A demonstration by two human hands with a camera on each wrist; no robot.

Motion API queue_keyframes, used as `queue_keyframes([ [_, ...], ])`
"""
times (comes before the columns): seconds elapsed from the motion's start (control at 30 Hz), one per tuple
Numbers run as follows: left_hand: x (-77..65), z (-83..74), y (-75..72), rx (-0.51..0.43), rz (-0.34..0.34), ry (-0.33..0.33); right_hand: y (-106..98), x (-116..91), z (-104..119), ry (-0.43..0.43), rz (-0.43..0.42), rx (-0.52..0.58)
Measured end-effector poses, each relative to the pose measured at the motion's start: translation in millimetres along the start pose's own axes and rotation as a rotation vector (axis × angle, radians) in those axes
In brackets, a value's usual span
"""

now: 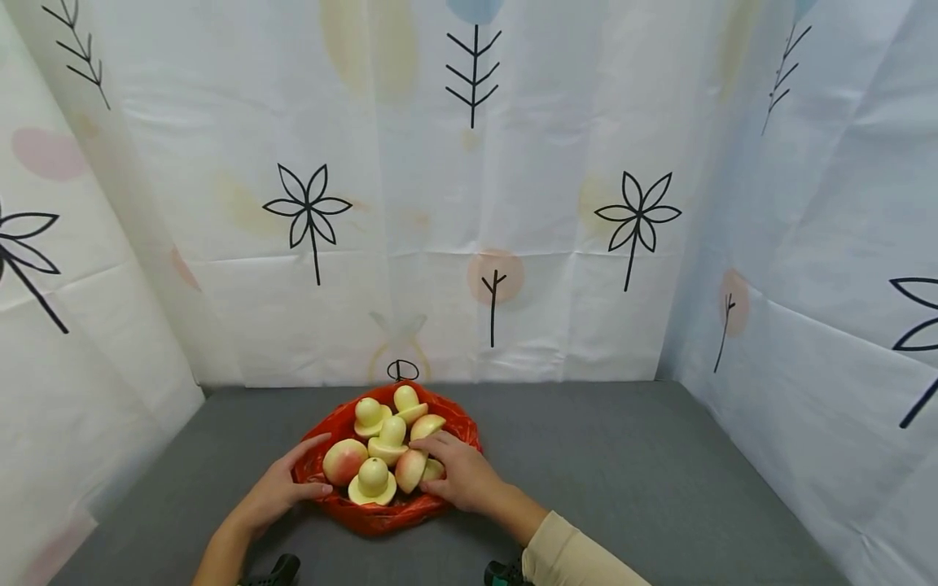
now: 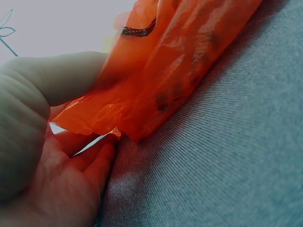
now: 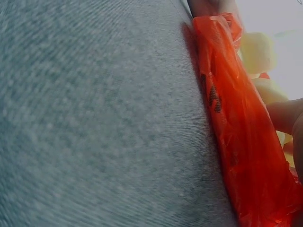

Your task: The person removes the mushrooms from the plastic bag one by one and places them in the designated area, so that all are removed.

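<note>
Holding the red bag point(image 1: 374, 521) at its left rim with the left hand point(image 1: 273, 490), on the far part of the grey table point(image 1: 608, 480); gripping a mushroom-shaped piece point(image 1: 410, 470) at the right inside with the right hand point(image 1: 466, 474). Apparently arranging inside the bag. Next, probably necessary to steady the rim and pinch securely, without tipping the neighbouring pieces point(image 1: 374, 480).

Here's the grey, cloth-topped table point(image 1: 623, 488), stretching wide to the right of the right hand point(image 1: 465, 476), and sitting directly on it, between that and the left hand point(image 1: 278, 487), a red plastic bag point(image 1: 375, 522), mouth open.
</note>
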State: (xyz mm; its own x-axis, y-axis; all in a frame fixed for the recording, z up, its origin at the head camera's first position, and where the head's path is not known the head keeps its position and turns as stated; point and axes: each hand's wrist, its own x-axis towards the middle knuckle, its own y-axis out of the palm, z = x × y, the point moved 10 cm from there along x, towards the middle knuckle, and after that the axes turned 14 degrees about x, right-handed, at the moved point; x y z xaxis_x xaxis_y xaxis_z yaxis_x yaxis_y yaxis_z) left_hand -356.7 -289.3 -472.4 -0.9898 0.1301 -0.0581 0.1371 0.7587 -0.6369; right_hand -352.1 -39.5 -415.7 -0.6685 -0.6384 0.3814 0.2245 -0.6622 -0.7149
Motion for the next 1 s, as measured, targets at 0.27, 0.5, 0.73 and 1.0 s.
queue_keyframes([
  [0.27, 1.4, -1.5, -1.2, 0.0, -0.004, 0.01, -14, 4, 7, -0.032, -0.038, 0.031],
  [0.5, -0.5, -1.0, -0.4, -0.009, -0.001, 0.009, -23, 6, 12, -0.059, -0.048, 0.027],
  [0.73, -1.4, -1.2, -1.4, 0.005, -0.008, 0.03, -40, 11, 18, -0.067, -0.062, -0.022],
  [1.0, -2.1, -4.7, -1.0, 0.006, -0.009, 0.044, -60, 17, 18, -0.036, -0.02, -0.114],
])
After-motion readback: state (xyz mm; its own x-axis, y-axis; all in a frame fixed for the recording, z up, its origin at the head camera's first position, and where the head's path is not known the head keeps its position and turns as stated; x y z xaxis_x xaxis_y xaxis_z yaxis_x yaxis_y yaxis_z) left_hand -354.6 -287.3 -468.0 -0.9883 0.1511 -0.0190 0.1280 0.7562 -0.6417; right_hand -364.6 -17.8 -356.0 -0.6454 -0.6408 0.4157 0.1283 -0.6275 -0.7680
